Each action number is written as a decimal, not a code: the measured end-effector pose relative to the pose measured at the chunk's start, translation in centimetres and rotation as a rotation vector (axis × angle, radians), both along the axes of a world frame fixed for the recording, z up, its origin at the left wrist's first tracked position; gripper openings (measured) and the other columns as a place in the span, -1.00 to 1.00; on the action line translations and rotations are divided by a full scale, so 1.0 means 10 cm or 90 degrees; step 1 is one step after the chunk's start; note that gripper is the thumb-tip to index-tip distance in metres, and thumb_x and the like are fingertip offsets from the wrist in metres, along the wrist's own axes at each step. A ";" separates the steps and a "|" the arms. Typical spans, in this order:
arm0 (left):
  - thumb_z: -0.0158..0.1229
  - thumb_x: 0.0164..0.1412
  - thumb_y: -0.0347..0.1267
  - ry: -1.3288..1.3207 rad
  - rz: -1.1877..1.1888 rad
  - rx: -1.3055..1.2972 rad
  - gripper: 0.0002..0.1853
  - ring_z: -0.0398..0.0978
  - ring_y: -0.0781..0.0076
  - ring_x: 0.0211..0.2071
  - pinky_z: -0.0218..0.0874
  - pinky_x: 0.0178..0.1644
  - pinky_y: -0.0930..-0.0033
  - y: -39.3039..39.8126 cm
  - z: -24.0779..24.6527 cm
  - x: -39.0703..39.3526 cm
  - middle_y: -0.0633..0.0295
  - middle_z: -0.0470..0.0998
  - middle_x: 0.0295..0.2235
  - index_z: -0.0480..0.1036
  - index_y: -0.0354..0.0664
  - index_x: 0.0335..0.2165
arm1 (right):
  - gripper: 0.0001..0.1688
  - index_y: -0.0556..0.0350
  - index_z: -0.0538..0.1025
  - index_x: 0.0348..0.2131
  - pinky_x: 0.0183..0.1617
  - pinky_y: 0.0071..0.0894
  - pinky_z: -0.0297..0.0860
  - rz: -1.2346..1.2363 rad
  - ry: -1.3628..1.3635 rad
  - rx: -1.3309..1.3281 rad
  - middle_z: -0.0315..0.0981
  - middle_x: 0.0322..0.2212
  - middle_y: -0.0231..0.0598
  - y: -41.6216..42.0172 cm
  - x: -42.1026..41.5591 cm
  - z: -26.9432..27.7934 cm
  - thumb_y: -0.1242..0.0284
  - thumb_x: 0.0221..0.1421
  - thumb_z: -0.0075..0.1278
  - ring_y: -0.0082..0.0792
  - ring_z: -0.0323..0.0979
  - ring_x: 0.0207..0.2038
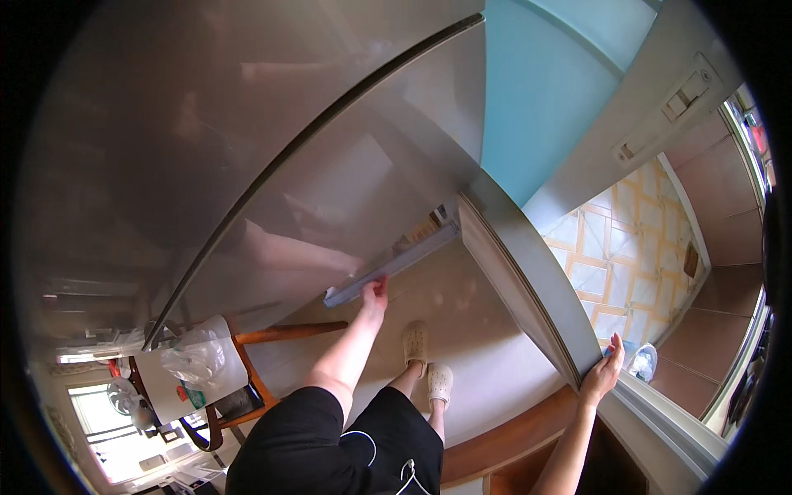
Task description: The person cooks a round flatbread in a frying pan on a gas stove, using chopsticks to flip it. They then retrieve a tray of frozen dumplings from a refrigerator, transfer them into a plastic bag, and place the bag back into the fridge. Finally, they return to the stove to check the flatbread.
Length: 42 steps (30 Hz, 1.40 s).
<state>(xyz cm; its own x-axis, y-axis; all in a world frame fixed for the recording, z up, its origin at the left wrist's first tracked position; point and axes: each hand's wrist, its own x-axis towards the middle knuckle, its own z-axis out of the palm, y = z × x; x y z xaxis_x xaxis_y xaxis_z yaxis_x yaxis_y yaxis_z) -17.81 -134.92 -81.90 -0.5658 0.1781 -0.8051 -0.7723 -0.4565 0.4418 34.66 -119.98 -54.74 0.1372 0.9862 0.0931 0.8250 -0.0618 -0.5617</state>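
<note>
A drawer with a translucent bluish front (402,257) juts from the lower compartment of a grey, glossy refrigerator (260,124). My left hand (375,293) grips the front edge of this drawer, its fingertips hidden behind the edge. Packed items (424,230), too small to tell apart, show inside. At the right, the refrigerator's lower door (526,247) stands swung open. My right hand (600,372) holds the outer edge of that door, with the fingers reaching around to its outside face.
A wooden chair (260,396) and a white table (164,402) with a plastic bag (201,356) stand at the left. Wooden furniture (513,448) lies close behind the open door. A small bin (641,362) sits on the tiled floor (625,253) beyond a doorway.
</note>
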 end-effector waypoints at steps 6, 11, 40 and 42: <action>-0.23 -0.16 -0.76 -0.046 -0.049 -0.011 -0.68 0.38 0.03 -0.13 0.31 0.05 0.10 -0.51 0.14 0.83 -0.06 0.38 -0.21 0.32 -0.46 -0.34 | -0.52 0.04 0.33 0.00 0.00 -0.31 0.26 -0.011 0.001 -0.008 0.38 -0.12 -0.17 -0.04 -0.02 -0.02 0.67 0.11 -0.39 -0.23 0.37 -0.13; -0.24 -0.01 -0.73 -0.257 -0.203 -0.006 -0.66 0.34 -0.03 -0.05 0.25 0.11 0.16 -0.52 0.31 0.92 -0.17 0.34 -0.10 0.28 -0.53 -0.19 | -0.51 0.08 0.33 0.01 -0.01 -0.33 0.26 -0.001 0.010 -0.002 0.39 -0.15 -0.16 -0.06 0.00 -0.04 0.68 0.10 -0.38 -0.23 0.37 -0.14; -0.12 -0.10 -0.63 -0.037 -0.532 0.019 -0.63 0.39 0.17 -0.12 0.27 0.02 0.09 -0.65 1.39 0.68 0.05 0.42 -0.19 0.30 -0.35 -0.21 | -0.70 0.18 0.39 -0.08 -0.12 -0.37 0.34 -0.028 0.057 0.069 0.44 -0.21 -0.15 -0.18 -0.10 0.05 0.51 0.22 -0.22 -0.29 0.42 -0.17; -0.12 -0.12 -0.66 0.007 -0.565 0.012 -0.56 0.42 0.20 -0.14 0.32 -0.02 0.15 -0.82 1.90 0.90 0.05 0.42 -0.17 0.29 -0.36 -0.15 | -0.72 0.15 0.44 -0.13 -0.08 -0.34 0.32 -0.016 0.040 0.201 0.45 -0.22 -0.17 -0.21 -0.20 0.09 0.57 0.13 -0.12 -0.23 0.41 -0.19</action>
